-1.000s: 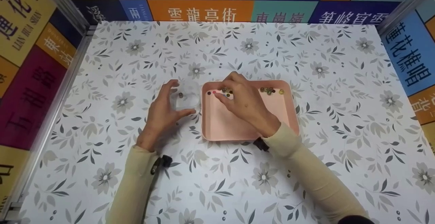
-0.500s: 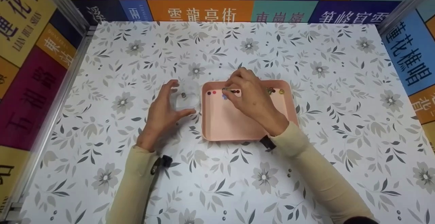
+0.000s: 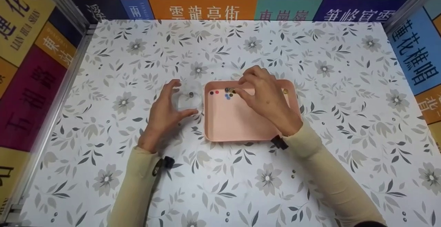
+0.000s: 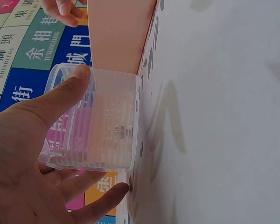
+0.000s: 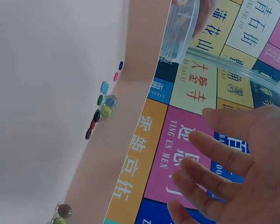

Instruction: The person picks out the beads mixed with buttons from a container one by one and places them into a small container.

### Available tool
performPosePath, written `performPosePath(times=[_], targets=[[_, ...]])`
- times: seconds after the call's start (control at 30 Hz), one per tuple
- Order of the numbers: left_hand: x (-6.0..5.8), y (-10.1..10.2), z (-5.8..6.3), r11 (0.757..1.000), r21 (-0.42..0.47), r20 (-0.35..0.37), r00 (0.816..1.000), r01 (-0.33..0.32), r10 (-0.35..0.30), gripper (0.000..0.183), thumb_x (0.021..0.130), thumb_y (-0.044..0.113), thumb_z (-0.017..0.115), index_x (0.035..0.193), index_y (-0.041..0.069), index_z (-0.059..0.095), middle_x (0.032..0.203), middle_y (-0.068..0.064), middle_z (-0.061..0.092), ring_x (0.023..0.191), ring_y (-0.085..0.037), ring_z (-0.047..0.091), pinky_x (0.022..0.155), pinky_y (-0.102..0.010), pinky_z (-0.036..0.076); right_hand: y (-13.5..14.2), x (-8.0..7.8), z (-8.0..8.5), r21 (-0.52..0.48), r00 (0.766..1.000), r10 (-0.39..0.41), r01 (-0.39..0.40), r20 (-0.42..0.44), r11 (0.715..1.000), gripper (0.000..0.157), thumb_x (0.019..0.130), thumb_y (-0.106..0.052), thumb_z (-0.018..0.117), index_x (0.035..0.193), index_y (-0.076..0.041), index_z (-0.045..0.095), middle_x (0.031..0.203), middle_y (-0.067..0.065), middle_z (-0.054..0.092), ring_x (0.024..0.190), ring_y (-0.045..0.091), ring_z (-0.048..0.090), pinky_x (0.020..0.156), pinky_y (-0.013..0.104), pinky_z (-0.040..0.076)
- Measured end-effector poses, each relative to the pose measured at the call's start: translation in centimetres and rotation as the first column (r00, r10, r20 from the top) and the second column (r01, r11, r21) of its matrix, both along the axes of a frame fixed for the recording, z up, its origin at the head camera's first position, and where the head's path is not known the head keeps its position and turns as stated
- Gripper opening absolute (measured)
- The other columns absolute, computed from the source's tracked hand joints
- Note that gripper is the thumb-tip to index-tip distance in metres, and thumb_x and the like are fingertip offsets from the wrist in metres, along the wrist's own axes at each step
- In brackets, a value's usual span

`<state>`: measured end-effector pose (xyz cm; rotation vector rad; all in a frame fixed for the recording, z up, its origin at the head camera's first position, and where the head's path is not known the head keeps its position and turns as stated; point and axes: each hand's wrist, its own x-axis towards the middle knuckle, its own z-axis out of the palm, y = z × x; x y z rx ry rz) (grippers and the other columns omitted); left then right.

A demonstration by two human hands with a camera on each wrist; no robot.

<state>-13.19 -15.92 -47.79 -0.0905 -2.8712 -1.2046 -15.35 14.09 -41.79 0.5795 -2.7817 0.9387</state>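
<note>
My left hand (image 3: 163,113) grips a clear plastic box (image 4: 109,121) with ribbed walls, thumb on one side and fingers on the other. The box sits on the table just left of a pink tray (image 3: 237,127). Inside it lies a small glass marble (image 3: 191,94). Over the tray's far side is my right hand (image 3: 265,92); the right wrist view shows its fingers (image 5: 210,177) spread and loosely bent, nothing between them. Glass marbles (image 5: 108,106) and small coloured flat discs (image 5: 104,87) lie along the tray's far wall, some hidden behind the hand in the head view.
One yellowish marble (image 3: 285,91) lies in the tray's far right corner. The table (image 3: 137,192) has a leaf-and-flower print. Panels with large lettering (image 3: 203,10) stand at the back and both sides.
My right hand has moved right and slightly back over the tray, away from the box. The marble inside the box has shifted to the right. My left hand stays in place.
</note>
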Motion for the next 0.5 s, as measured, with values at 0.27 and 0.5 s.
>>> performPosePath(times=[0.27,0.5], targets=[[0.0,-0.2,0.0,1.000,0.001,-0.004,1.000,0.002,-0.002,0.107,0.072,0.042,0.096,0.157,0.018,0.035,0.158,-0.004,0.049,0.145,-0.028,0.052,0.120,-0.046,0.044,0.8,-0.1,0.0,0.040,0.999,-0.032,0.032,0.012,0.999,0.027,0.093,-0.029,0.081,0.106,-0.006,0.076,0.125,0.008,0.063,0.122,0.030,0.056,0.102,0.048,0.049],[-0.1,-0.1,-0.1,1.000,0.007,-0.008,1.000,0.004,-0.004,0.105,0.073,0.041,0.095,0.157,0.020,0.036,0.158,-0.003,0.049,0.144,-0.027,0.052,0.119,-0.047,0.044,1.5,-0.1,0.1,0.072,0.999,-0.052,0.052,0.004,0.996,0.027,0.092,-0.029,0.081,0.106,-0.007,0.077,0.127,0.007,0.064,0.123,0.031,0.058,0.100,0.055,0.049]])
